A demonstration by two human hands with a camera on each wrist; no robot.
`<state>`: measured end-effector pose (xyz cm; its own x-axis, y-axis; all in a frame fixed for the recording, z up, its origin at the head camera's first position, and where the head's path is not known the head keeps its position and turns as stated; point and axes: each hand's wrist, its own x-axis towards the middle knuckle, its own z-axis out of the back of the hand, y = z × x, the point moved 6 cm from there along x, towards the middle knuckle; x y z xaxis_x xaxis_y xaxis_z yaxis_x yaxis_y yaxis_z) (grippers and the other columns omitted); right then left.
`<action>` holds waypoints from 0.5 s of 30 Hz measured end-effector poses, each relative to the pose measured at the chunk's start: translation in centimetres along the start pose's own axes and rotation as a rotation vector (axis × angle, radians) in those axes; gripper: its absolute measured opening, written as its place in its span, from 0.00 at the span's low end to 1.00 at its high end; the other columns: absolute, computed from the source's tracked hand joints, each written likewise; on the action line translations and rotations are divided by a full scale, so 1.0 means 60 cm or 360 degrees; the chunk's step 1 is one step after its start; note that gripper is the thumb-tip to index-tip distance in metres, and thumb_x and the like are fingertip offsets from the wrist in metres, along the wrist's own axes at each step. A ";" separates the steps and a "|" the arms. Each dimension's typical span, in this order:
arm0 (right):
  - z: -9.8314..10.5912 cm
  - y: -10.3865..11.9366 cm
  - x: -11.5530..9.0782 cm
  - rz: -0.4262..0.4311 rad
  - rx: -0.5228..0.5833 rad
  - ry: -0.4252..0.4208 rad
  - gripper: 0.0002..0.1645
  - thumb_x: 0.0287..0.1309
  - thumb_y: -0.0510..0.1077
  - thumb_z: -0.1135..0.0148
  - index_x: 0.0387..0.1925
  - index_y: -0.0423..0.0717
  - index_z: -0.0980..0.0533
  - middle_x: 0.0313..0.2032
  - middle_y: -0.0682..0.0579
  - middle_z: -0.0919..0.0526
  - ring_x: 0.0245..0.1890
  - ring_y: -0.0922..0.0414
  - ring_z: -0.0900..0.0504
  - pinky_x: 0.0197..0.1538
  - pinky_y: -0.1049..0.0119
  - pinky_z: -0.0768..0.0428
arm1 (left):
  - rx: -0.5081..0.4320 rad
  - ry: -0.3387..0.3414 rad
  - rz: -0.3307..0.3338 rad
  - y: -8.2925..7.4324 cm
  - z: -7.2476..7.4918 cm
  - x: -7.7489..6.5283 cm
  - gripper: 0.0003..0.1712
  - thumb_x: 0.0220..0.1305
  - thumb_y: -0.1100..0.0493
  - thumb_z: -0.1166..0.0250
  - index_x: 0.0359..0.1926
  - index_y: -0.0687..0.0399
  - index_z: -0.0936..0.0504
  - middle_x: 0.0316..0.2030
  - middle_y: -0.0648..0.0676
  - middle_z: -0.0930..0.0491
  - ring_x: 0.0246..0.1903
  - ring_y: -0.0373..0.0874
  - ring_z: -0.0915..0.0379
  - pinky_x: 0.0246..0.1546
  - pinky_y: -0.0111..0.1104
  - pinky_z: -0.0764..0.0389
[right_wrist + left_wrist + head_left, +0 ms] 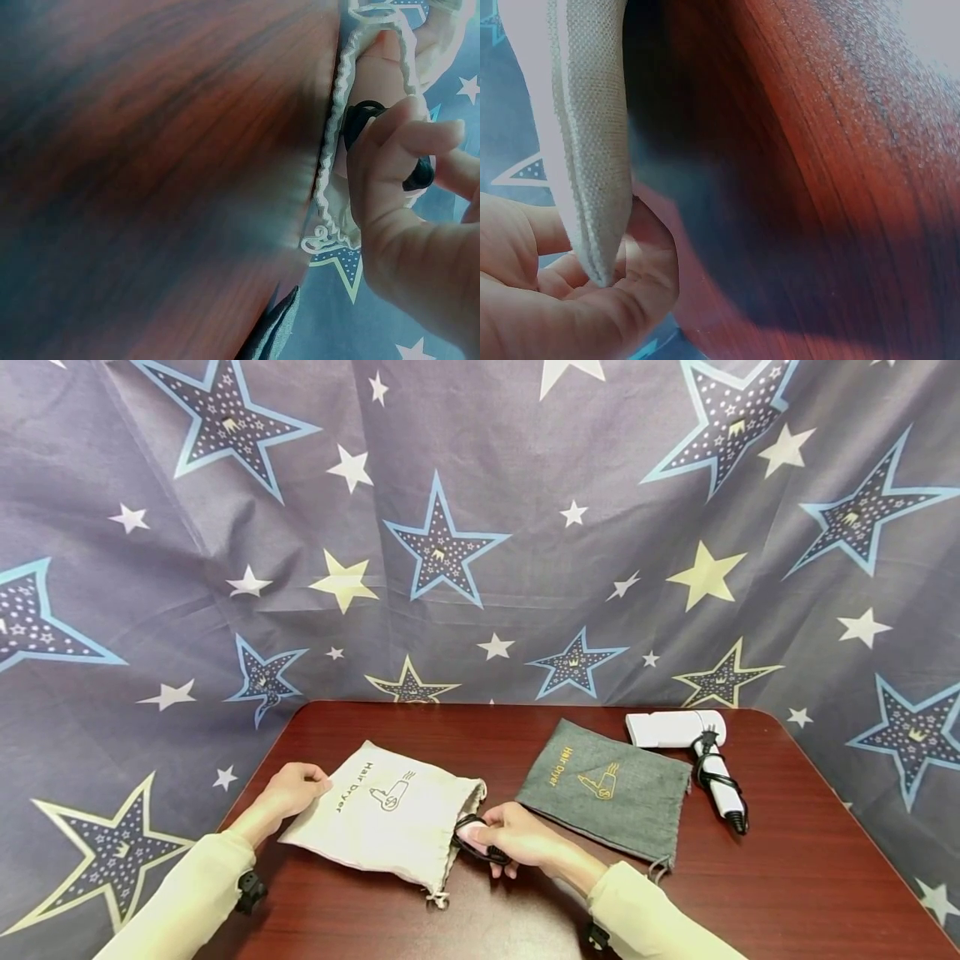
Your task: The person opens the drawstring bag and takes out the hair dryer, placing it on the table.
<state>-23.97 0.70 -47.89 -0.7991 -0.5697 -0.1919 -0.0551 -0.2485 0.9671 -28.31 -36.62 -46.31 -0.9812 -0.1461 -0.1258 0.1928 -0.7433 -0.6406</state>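
A cream drawstring bag (375,827) printed "Hair Dryer" lies on the table, its open mouth towards the right. My left hand (296,789) pinches its closed end; in the left wrist view the bag's edge (592,135) sits between thumb and fingers. At the mouth, my right hand (521,835) grips the handle of a pale pink hair dryer (471,833) with a black cord wound round it. Most of that dryer is hidden inside the bag. The right wrist view shows the black cord (365,116) beside the fingers, within the bag's frilled opening (324,180).
A grey drawstring bag (622,793) with yellow "Hair Dryer" print lies right of the cream one. Beyond it, at the back right, rests a white hair dryer (667,728), black cord round its handle. The reddish-brown table (810,860) backs onto a star-patterned curtain (525,593).
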 end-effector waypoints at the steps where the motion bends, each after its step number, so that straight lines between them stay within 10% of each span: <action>1: 0.001 0.000 0.000 -0.0002 0.0005 0.0001 0.11 0.73 0.43 0.37 0.41 0.37 0.20 0.26 0.47 0.18 0.15 0.60 0.23 0.15 0.72 0.30 | 0.0000 -0.0002 0.0000 0.000 0.000 0.000 0.08 0.73 0.60 0.36 0.39 0.62 0.16 0.40 0.59 0.20 0.43 0.55 0.27 0.40 0.39 0.30; 15: 0.009 -0.001 -0.007 0.0018 0.0032 0.0004 0.12 0.73 0.44 0.37 0.39 0.37 0.21 0.27 0.41 0.17 0.15 0.60 0.22 0.16 0.71 0.30 | -0.0007 -0.0006 -0.0008 -0.004 0.002 -0.003 0.08 0.74 0.61 0.37 0.39 0.62 0.16 0.39 0.59 0.21 0.42 0.55 0.28 0.39 0.39 0.30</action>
<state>-23.94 1.35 -47.80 -0.7983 -0.5742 -0.1816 -0.0584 -0.2263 0.9723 -28.20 -36.48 -46.06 -0.9821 -0.1451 -0.1198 0.1881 -0.7412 -0.6444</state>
